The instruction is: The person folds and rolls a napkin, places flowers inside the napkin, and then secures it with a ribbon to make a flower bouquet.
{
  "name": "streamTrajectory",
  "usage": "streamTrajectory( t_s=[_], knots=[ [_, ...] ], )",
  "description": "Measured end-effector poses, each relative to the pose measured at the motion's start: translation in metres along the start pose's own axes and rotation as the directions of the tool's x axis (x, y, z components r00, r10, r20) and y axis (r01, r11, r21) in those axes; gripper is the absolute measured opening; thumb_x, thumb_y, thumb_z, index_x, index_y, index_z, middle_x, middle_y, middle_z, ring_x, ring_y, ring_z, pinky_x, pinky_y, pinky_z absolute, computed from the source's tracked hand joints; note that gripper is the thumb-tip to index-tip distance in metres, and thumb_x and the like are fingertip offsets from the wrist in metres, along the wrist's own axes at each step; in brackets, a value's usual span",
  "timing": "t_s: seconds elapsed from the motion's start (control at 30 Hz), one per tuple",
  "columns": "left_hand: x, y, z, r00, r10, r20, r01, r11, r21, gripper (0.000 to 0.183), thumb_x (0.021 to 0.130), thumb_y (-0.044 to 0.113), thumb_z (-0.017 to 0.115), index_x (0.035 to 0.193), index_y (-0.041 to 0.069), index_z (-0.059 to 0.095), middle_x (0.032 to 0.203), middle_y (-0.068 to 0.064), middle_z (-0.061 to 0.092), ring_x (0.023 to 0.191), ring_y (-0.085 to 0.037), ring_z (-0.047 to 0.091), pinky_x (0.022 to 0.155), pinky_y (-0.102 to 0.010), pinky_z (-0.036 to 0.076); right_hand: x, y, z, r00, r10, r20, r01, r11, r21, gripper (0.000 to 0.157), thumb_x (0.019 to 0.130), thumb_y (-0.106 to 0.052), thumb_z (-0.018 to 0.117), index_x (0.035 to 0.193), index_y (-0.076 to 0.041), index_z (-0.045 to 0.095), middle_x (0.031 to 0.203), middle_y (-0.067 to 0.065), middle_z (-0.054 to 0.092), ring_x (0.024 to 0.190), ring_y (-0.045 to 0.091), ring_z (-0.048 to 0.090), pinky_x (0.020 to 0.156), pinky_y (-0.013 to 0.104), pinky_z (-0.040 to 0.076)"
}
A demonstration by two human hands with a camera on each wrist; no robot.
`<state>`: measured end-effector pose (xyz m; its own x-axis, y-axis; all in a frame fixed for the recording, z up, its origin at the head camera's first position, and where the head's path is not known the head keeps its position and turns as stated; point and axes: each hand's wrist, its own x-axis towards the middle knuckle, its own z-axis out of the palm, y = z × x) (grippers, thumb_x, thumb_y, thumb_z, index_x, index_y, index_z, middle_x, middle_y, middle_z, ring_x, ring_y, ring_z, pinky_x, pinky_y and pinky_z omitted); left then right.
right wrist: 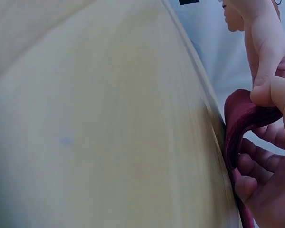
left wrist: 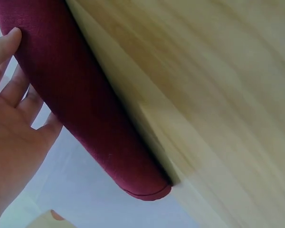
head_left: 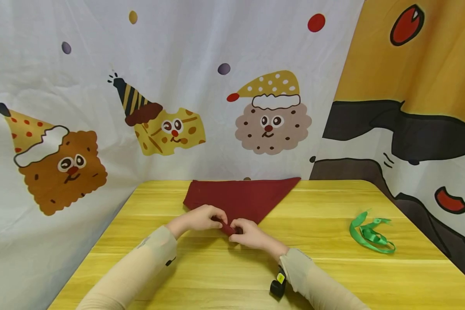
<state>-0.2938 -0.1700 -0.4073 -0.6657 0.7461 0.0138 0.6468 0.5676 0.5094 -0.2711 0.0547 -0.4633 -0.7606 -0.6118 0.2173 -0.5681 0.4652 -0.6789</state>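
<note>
A dark red cloth [head_left: 236, 196] lies at the far side of the table, its wide edge at the back and its near corner drawn up in a fold. My left hand [head_left: 203, 217] pinches the folded near part from the left. From the right, my right hand [head_left: 252, 236] grips the same fold close beside it. The left wrist view shows a smooth, rounded length of the cloth [left wrist: 85, 99], with the left thumb on its edge. Seen from the right wrist, the raised fold [right wrist: 238, 114] curves between the fingers of both hands.
A loosely coiled green ribbon [head_left: 372, 234] lies on the right of the wooden table [head_left: 217, 275]. Behind the table hangs a white curtain [head_left: 201, 38] printed with cartoon figures. A small black device [head_left: 277, 287] hangs at the right wrist.
</note>
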Motion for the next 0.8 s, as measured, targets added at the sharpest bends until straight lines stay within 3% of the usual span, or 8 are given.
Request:
streamTrajectory(
  t_s=[0.1, 0.3, 0.43, 0.53, 0.7, 0.8],
  knots=[
    [0.005, 0.003, -0.001, 1.000, 0.001, -0.010, -0.001, 1.000, 0.014, 0.013, 0.096, 0.012, 0.062, 0.100, 0.021, 0.070, 0.098, 0.012, 0.065, 0.091, -0.006, 0.058, 0.082, -0.029, 0.048, -0.002, 0.003, -0.003, 0.999, 0.035, -0.013, -0.034, 0.999, 0.018, 0.006, 0.085, -0.017, 0.066, 0.084, -0.017, 0.060, 0.077, -0.007, 0.049, 0.067, 0.006, 0.044, 0.063, 0.024, 0.039],
    [0.015, 0.008, -0.003, 0.999, -0.003, -0.035, 0.004, 0.999, 0.045, 0.012, 0.096, 0.013, 0.061, 0.101, 0.020, 0.070, 0.100, 0.010, 0.067, 0.093, -0.007, 0.060, 0.083, -0.030, 0.048, -0.005, 0.000, -0.011, 0.993, 0.115, -0.013, -0.112, 0.984, 0.136, 0.003, 0.088, -0.014, 0.062, 0.086, -0.012, 0.063, 0.078, -0.004, 0.063, 0.062, 0.009, 0.057, 0.061, 0.025, 0.045],
    [0.019, 0.010, -0.003, 0.997, -0.012, -0.076, 0.019, 0.996, 0.091, 0.013, 0.096, 0.015, 0.062, 0.103, 0.023, 0.070, 0.101, 0.011, 0.067, 0.096, -0.011, 0.061, 0.096, -0.044, 0.037, -0.005, -0.002, -0.016, 0.988, 0.155, -0.021, -0.150, 0.974, 0.168, 0.004, 0.089, -0.012, 0.061, 0.088, -0.009, 0.064, 0.074, 0.001, 0.067, 0.065, 0.014, 0.060, 0.060, 0.026, 0.045],
    [0.022, 0.011, -0.002, 0.993, -0.012, -0.115, 0.028, 0.991, 0.131, 0.013, 0.095, 0.015, 0.063, 0.104, 0.023, 0.071, 0.101, 0.011, 0.068, 0.094, -0.012, 0.062, 0.096, -0.055, 0.026, -0.004, 0.000, -0.018, 0.981, 0.188, -0.036, -0.177, 0.963, 0.203, 0.004, 0.089, -0.010, 0.061, 0.088, -0.007, 0.064, 0.074, 0.003, 0.066, 0.066, 0.017, 0.062, 0.060, 0.030, 0.048],
    [0.029, 0.011, 0.002, 0.988, -0.027, -0.150, 0.053, 0.984, 0.170, 0.016, 0.095, 0.017, 0.064, 0.109, 0.020, 0.071, 0.106, 0.011, 0.067, 0.097, -0.009, 0.061, 0.097, -0.057, 0.020, -0.003, 0.005, -0.019, 0.973, 0.224, -0.053, -0.202, 0.941, 0.272, 0.005, 0.091, -0.007, 0.060, 0.090, -0.004, 0.064, 0.074, 0.006, 0.066, 0.066, 0.023, 0.065, 0.058, 0.036, 0.052],
    [0.032, 0.012, 0.004, 0.984, -0.018, -0.180, 0.050, 0.983, 0.178, 0.018, 0.095, 0.017, 0.064, 0.112, 0.018, 0.071, 0.108, 0.010, 0.066, 0.102, -0.011, 0.059, 0.100, -0.059, 0.018, -0.004, 0.005, -0.023, 0.971, 0.236, -0.046, -0.208, 0.920, 0.333, 0.010, 0.092, -0.004, 0.057, 0.094, 0.004, 0.063, 0.074, 0.015, 0.067, 0.069, 0.035, 0.067, 0.054, 0.037, 0.050]
  ],
)
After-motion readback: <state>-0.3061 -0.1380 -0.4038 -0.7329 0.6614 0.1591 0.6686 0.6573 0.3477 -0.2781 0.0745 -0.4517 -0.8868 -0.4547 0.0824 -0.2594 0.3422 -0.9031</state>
